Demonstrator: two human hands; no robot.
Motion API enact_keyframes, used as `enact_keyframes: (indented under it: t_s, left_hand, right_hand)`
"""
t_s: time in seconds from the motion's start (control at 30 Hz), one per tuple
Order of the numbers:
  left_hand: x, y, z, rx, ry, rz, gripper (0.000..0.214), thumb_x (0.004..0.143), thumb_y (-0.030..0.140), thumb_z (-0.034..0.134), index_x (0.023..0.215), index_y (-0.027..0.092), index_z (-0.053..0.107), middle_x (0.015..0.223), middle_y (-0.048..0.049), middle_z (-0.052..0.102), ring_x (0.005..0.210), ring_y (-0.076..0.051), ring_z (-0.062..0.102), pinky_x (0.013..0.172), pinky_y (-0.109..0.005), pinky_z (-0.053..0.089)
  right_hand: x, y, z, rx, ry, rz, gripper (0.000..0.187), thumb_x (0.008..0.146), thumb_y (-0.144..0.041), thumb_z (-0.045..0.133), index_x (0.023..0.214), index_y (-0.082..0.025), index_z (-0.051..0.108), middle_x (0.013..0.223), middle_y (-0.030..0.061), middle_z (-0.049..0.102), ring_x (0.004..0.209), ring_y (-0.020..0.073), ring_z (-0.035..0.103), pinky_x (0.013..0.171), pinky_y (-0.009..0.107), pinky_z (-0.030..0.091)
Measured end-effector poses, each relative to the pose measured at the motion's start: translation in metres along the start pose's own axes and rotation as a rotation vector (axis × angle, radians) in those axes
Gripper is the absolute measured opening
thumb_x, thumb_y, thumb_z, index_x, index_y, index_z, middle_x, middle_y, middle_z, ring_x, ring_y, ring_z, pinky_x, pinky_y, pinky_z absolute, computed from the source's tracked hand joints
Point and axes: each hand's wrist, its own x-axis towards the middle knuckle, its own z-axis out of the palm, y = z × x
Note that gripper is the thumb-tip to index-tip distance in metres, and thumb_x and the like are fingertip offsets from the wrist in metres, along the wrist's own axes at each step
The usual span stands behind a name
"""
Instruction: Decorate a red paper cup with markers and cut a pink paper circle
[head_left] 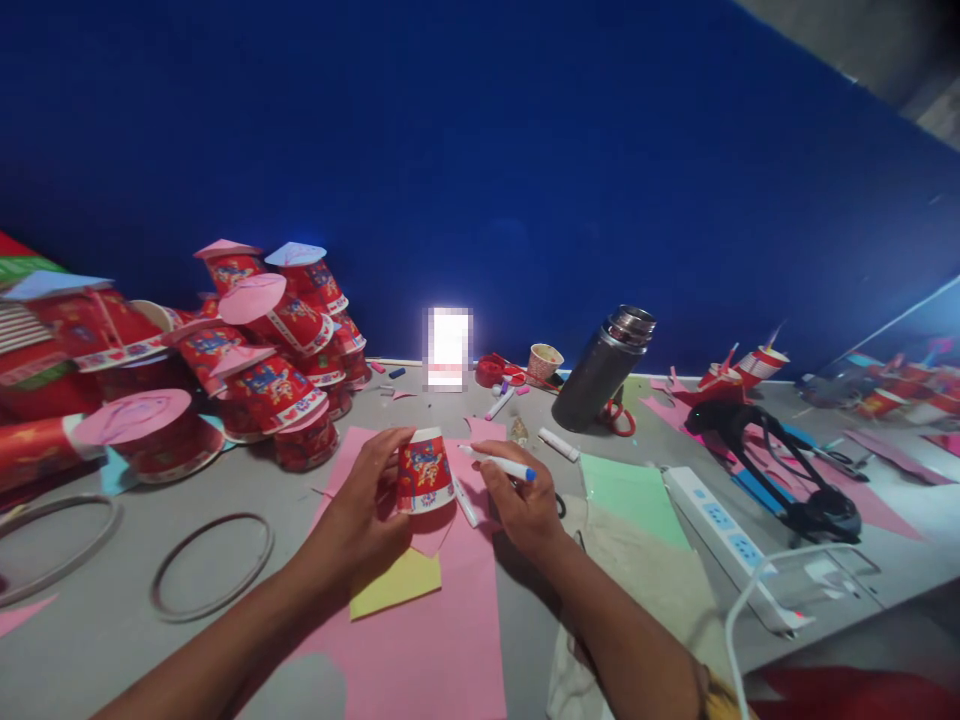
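My left hand (382, 490) grips a red paper cup (425, 472) with a printed figure and a white rim, the wide rim facing down. In my right hand (521, 500) is a white marker (506, 466) with a blue end, held like a pen. Its tip points at the cup's right side, a small gap away. Just beneath the cup lie another white marker (465, 502) and pink paper (450, 650). A yellow paper piece (396, 584) rests below my left hand.
Many red cups with paper tops (274, 390) are piled at the left, near a grey ring (212, 567). Behind my right hand stands a dark flask (604, 370). To the right are green paper (637, 500), a power strip (727, 545) and a black headset-like strap (780, 470).
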Motion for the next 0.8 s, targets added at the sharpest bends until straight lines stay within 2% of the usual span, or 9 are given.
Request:
enact_keyframes:
  t_s: [0.13,0.23,0.4,0.63,0.8]
  left_hand:
    - [-0.004,0.008,0.000,-0.088,-0.115,-0.071,0.076,0.079,0.017,0.074,0.150,0.028,0.047,0.155,-0.0154,0.060,0.132,-0.033,0.070,0.105,-0.046,0.063]
    - [-0.007,0.012,0.000,-0.172,-0.185,-0.117,0.081,0.078,0.016,0.076,0.153,0.027,0.044,0.158,-0.0171,0.059,0.133,-0.033,0.069,0.108,-0.047,0.061]
    - [-0.009,0.010,-0.001,-0.174,-0.204,-0.132,0.084,0.079,0.020,0.081,0.155,0.027,0.047,0.157,-0.0182,0.060,0.137,-0.036,0.067,0.114,-0.049,0.057]
    - [-0.010,0.009,0.000,-0.168,-0.226,-0.060,0.077,0.084,0.022,0.083,0.153,0.030,0.050,0.162,-0.0161,0.055,0.141,-0.035,0.064,0.117,-0.048,0.055]
    - [-0.010,0.006,-0.001,-0.135,-0.219,0.008,0.073,0.087,0.022,0.081,0.153,0.029,0.052,0.161,-0.0161,0.055,0.141,-0.034,0.063,0.119,-0.051,0.054]
  right_hand:
    - [0.002,-0.010,0.000,0.283,0.084,0.257,0.027,0.098,-0.047,0.073,0.102,-0.021,0.079,0.083,0.0054,0.080,0.065,0.0157,0.071,0.060,0.026,0.056]
    - [0.003,-0.018,-0.001,0.366,0.126,0.322,0.027,0.090,-0.046,0.081,0.092,-0.020,0.074,0.071,0.0015,0.074,0.057,0.0128,0.063,0.055,0.024,0.051]
    - [0.005,-0.023,-0.004,0.279,0.119,0.275,0.017,0.092,-0.037,0.077,0.088,-0.021,0.072,0.072,-0.0002,0.071,0.059,0.0120,0.063,0.058,0.023,0.051]
    - [0.000,-0.025,-0.003,0.170,0.036,0.182,0.009,0.094,-0.030,0.073,0.093,-0.021,0.073,0.080,0.0012,0.073,0.062,0.0126,0.062,0.054,0.023,0.048]
    - [-0.001,-0.030,-0.001,0.188,0.017,0.147,0.003,0.093,-0.025,0.073,0.093,-0.022,0.073,0.081,-0.0004,0.073,0.062,0.0121,0.065,0.058,0.023,0.052]
